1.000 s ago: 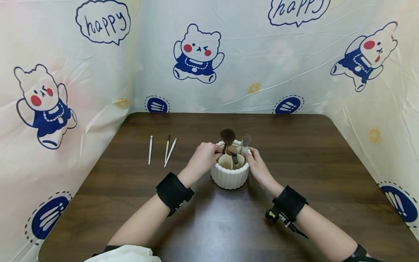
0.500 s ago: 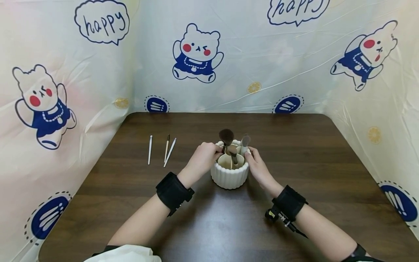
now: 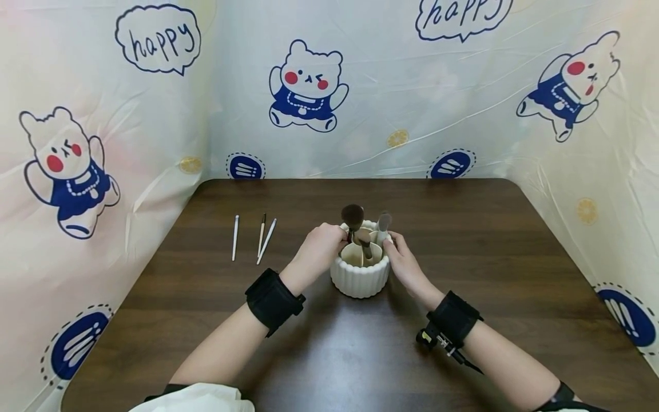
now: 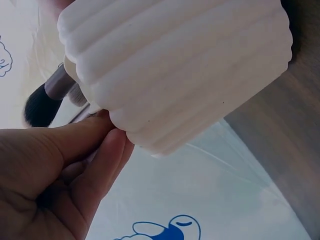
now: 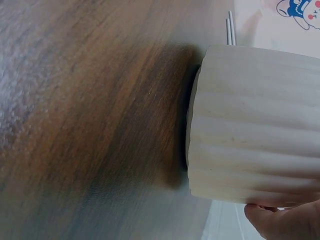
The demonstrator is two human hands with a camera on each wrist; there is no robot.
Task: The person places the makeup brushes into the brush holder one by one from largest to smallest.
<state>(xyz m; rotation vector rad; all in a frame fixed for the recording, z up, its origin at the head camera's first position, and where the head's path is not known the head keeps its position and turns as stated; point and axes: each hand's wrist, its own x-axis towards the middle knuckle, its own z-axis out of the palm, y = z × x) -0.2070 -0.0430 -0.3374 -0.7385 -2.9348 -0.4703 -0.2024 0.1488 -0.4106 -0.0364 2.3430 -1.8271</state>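
Observation:
A white ribbed makeup brush holder [image 3: 360, 279] with inner compartments stands on the table, between both hands. My left hand [image 3: 323, 246] pinches its rim at the left; in the left wrist view, thumb and index finger meet at the scalloped edge. On the opposite side my right hand [image 3: 407, 264] grips the rim and wall, with much of its fingers hidden behind the holder. Upright in the compartments are a large dark makeup brush [image 3: 352, 216], a smaller brown-headed brush [image 3: 364, 239] and a pale brush with a grey tip [image 3: 384, 223].
Left of the holder, a white stick-like brush [image 3: 235, 237] lies alone. Beside it lie a thin dark-tipped brush [image 3: 261, 234] and another white stick [image 3: 266, 241], close together. A printed curtain [image 3: 360, 103] rises behind the brown table [image 3: 319, 366].
Both hands keep their hold on the holder. The large dark brush's head has shifted slightly left against the rim. The head view has moved a little.

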